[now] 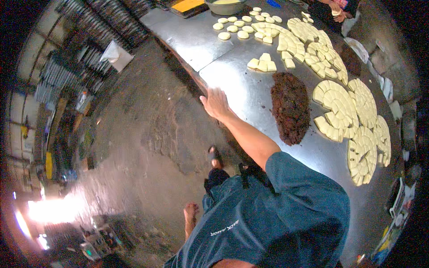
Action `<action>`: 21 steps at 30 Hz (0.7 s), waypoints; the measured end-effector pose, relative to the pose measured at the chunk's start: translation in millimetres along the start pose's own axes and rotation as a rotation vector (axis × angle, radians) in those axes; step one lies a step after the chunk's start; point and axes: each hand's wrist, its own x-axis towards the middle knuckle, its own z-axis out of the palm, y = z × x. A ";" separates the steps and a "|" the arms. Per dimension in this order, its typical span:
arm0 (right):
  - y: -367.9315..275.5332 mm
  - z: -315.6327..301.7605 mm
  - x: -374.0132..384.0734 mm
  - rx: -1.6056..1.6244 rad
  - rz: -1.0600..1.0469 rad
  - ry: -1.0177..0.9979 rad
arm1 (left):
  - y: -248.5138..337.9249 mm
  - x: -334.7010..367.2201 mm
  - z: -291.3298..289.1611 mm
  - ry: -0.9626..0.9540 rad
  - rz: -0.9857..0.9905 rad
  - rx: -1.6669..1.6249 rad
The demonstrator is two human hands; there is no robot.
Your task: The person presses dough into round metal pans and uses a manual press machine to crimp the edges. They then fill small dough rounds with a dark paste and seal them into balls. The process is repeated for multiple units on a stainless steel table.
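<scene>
My right hand (215, 103) lies flat on the near edge of a shiny metal table (241, 89), palm down, fingers apart and holding nothing. My left hand is out of sight. Right of the hand, a long mound of dark brown filling (290, 107) lies on the metal. Beyond it are pale yellow dough rounds cut into wedges (342, 105), and more cut rounds (366, 154) sit toward the table's right end. A small cluster of dough pieces (262, 63) lies above the mound. My blue shirt (277, 219) fills the lower middle.
Small round dough discs (232, 27) and a metal bowl (225, 6) stand at the far end, next to a yellow board (187, 5). Another person's hands (336, 12) work at the top right. A rough concrete floor (147, 134) lies left, with stacked racks (89, 58) beyond.
</scene>
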 end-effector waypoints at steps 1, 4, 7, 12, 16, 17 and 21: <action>25.7 11.8 18.5 -0.208 0.016 0.035 | 7.6 19.8 1.7 -0.072 0.009 0.154; 74.0 -20.9 45.2 -0.308 0.049 -0.138 | -15.3 69.4 -5.4 -0.175 0.383 0.913; 173.5 -65.8 33.9 -0.483 0.145 0.107 | 38.6 138.6 -28.6 -0.162 0.864 1.327; 130.5 -67.0 15.2 -0.224 0.259 -0.025 | 302.9 207.3 16.5 -0.101 0.604 0.053; 69.3 -64.7 -25.0 -0.162 -0.074 -0.229 | 536.3 218.3 115.1 -0.197 1.043 0.550; 91.7 -69.5 -32.4 -0.262 -0.019 -0.296 | 570.9 213.0 149.3 -0.343 1.198 0.327; 149.3 -122.4 -38.7 0.085 0.213 -0.062 | 664.3 181.4 294.5 -0.633 1.371 0.580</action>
